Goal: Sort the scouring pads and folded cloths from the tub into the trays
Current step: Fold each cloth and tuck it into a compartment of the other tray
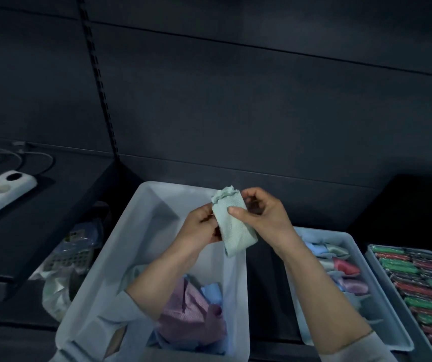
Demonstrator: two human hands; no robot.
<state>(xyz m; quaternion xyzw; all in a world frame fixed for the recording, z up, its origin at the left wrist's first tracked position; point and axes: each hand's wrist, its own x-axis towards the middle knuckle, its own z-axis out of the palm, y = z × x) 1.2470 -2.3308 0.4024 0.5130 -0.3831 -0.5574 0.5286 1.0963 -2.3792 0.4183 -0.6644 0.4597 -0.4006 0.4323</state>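
I have both hands up over the far end of the tub (141, 231), working a pale green cloth (231, 223) between them. My left hand (201, 226) pinches its left edge, and my right hand (259, 212) grips the right side with the thumb pressed across the front; the cloth is folded into a narrow roll, its top end ragged and loose. Below, at the near end of the tub, lie a pink cloth (191, 317) and a blue cloth (212, 293), not yet sorted. To the right sits the cloth tray (345, 235) holding folded pieces, and further right the pad tray (371, 259) packed with red and green scouring pads (418, 288). My worry is that loose top end: if I let go with one hand to carry it across, I judge the fold may spring open, or the cloth may drop into the dark gap between tub and tray
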